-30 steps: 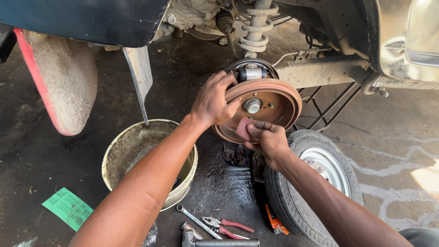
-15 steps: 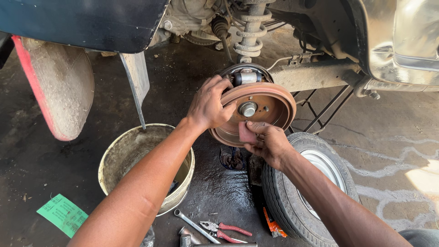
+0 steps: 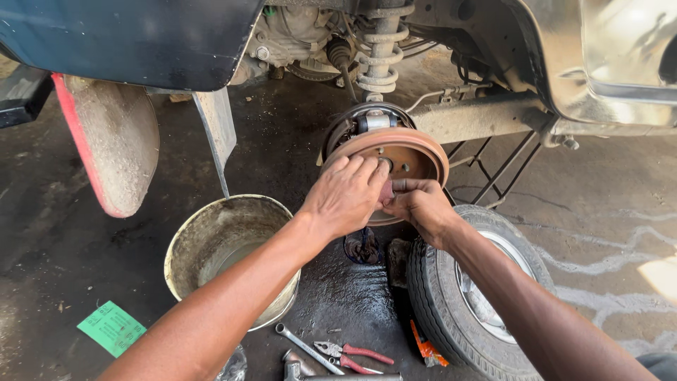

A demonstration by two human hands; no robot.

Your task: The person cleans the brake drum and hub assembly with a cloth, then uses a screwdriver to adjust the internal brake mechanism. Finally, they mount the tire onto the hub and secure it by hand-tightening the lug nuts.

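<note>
1. the brake drum [image 3: 416, 152] sits on the hub under the vehicle, above the wet floor [image 3: 338, 289].
2. your left hand [image 3: 347, 194] lies spread across its face; your right hand [image 3: 416, 208] pinches a pinkish scrap at its centre.
3. it looks heavy, rigid and dusty: grip the rim on opposite sides.

Two hands [image 3: 347, 194], one brake drum [image 3: 416, 152], one bucket [image 3: 211, 233], one wheel [image 3: 472, 296], one pliers [image 3: 352, 353].

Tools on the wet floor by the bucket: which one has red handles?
The pliers, lying between the bucket and the wheel. The wrench beside them is bare metal all along.
</note>
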